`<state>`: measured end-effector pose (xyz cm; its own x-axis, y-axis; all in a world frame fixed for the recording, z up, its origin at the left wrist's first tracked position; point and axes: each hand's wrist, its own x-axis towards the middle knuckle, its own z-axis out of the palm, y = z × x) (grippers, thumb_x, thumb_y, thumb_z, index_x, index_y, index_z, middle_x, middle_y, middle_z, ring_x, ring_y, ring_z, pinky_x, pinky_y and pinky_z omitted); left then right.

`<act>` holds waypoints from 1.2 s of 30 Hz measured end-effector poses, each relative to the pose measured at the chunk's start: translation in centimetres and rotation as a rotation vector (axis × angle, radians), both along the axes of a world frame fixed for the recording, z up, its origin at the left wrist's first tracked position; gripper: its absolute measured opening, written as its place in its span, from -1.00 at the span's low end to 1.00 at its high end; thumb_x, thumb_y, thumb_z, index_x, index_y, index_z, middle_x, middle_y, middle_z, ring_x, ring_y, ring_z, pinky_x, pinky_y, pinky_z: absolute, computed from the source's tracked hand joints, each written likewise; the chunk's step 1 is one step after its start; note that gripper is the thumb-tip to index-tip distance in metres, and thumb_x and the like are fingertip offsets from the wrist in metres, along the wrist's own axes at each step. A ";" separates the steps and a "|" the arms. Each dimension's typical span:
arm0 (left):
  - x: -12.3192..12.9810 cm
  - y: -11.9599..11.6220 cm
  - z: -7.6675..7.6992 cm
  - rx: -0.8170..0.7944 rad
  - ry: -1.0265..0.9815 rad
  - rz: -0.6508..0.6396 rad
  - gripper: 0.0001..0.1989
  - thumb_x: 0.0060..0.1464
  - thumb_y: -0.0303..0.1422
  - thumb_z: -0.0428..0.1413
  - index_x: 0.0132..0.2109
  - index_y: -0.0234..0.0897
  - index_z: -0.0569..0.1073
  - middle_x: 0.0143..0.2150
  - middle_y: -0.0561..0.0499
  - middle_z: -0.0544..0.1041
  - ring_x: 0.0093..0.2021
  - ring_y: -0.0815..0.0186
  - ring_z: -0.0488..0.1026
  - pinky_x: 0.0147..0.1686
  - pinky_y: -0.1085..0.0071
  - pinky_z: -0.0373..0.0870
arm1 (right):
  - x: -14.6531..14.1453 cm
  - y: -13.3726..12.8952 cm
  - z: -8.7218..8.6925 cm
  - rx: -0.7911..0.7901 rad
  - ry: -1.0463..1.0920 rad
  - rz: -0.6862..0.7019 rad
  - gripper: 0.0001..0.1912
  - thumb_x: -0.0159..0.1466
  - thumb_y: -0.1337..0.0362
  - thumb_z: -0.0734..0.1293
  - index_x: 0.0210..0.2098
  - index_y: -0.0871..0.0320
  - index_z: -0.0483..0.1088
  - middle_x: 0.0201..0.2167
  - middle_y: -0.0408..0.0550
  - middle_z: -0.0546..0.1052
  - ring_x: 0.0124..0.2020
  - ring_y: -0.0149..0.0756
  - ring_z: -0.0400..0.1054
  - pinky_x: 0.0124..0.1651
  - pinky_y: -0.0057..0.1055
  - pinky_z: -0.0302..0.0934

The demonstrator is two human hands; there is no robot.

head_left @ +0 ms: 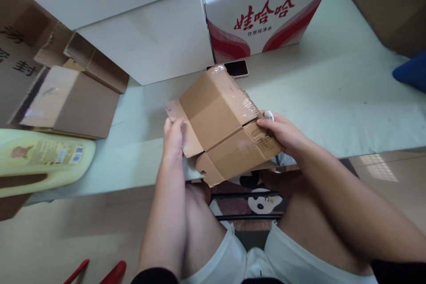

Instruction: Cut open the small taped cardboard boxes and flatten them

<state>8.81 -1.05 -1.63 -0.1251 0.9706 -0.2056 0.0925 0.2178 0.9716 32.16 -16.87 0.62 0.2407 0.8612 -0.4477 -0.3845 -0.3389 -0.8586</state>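
Observation:
An opened-out cardboard box [213, 113] with torn, taped edges lies tilted over the front edge of the table, its flaps spread. My left hand [173, 135] is closed on its left flap, thumb on top. At the right corner my right hand [281, 131] pinches the cardboard beside a printed label, with its thumb on the upper side. A small white object [269, 116] shows at the right hand's fingers; its kind cannot be made out. The fingers under the cardboard are hidden. Just behind the box lies a phone [237, 69], partly covered by it.
A white carton with red lettering [262, 22] and a plain white box [149, 40] stand at the back of the table [333, 97]. Brown boxes [86, 102] and a pale yellow bottle [46, 159] are at the left. A blue object [411, 73] sits at the right edge.

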 end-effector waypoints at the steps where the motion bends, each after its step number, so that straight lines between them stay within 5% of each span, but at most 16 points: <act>1: 0.0 0.0 0.0 -0.002 0.002 -0.001 -0.78 -0.17 -0.32 0.16 -0.28 -0.21 0.41 -0.33 0.02 0.53 -0.32 0.26 0.47 -0.31 0.38 0.41 | 0.0 0.0 0.0 -0.003 -0.002 -0.002 -0.75 0.03 0.16 0.46 -0.33 0.10 0.42 -0.46 -0.17 0.51 -0.40 -0.32 0.36 -0.32 -0.40 0.26; 36: 0.0 0.1 -0.3 0.003 -0.006 -0.012 -0.79 -0.18 -0.29 0.17 -0.33 -0.18 0.36 -0.36 0.02 0.48 -0.30 0.24 0.47 -0.32 0.37 0.42 | 0.0 0.1 -0.1 0.000 -0.018 0.015 -0.80 0.08 0.15 0.43 -0.34 0.07 0.40 -0.43 -0.13 0.53 -0.40 -0.26 0.38 -0.32 -0.35 0.27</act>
